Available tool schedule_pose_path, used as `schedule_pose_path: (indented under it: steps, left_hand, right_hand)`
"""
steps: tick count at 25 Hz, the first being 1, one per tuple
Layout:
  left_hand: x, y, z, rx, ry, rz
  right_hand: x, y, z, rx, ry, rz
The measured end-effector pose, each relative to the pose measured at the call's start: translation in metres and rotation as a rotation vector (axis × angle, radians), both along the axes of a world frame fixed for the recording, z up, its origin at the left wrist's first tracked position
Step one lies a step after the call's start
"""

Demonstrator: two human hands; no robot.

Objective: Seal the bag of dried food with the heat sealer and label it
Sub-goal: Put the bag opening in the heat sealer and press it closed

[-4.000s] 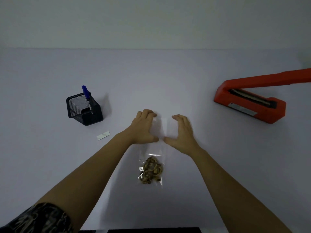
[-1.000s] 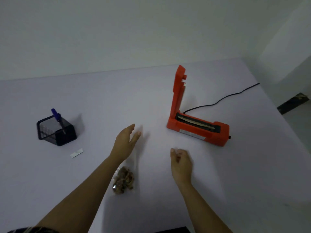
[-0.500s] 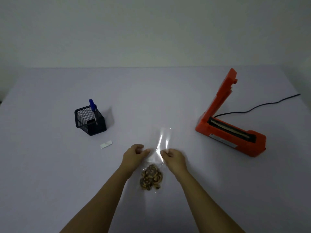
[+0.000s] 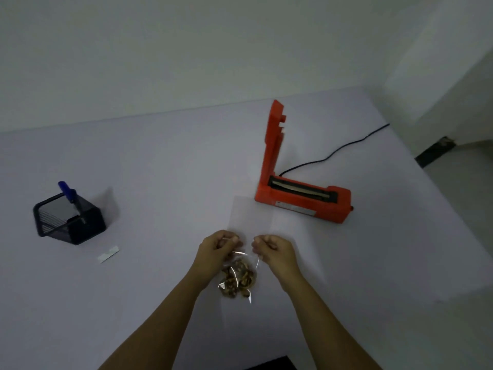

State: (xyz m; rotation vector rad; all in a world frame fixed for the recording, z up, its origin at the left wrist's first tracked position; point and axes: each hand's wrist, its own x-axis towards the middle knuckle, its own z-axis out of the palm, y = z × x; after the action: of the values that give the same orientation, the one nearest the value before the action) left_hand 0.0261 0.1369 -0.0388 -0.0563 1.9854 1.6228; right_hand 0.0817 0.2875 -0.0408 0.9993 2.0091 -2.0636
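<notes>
A clear plastic bag [image 4: 249, 217] with brown dried food [image 4: 238, 280] at its near end is held in the middle of the white table [image 4: 160, 161]. My left hand [image 4: 217, 248] pinches its left edge and my right hand [image 4: 276, 252] pinches its right edge, just above the food. The bag's empty top end stretches away toward the orange heat sealer [image 4: 301, 193], which stands at the right with its arm raised upright. A small white label [image 4: 108, 254] lies on the table at the left.
A black mesh pen holder [image 4: 69, 222] with a blue pen [image 4: 68, 192] stands at the left. The sealer's black cord [image 4: 338, 150] runs off the table's far right edge. A wall rises behind the table.
Both hands have kept hold of the bag's edges and lifted it a little toward the sealer. My head has turned, so the sealer now appears nearer the middle.
</notes>
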Motion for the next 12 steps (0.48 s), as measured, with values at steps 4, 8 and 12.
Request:
schedule_pose_path:
  steps: [4, 8, 12]
  left_hand:
    - [0.008, 0.055, 0.008, 0.095, -0.065, -0.024]
    - [0.009, 0.084, 0.013, 0.141, -0.063, -0.045]
    - [0.008, 0.098, 0.014, 0.171, -0.124, -0.019]
  right_hand:
    - [0.019, 0.041, 0.011, 0.048, 0.046, -0.13]
    - [0.025, 0.073, 0.022, 0.028, 0.092, -0.162]
    - [0.02, 0.092, 0.026, -0.058, 0.022, -0.163]
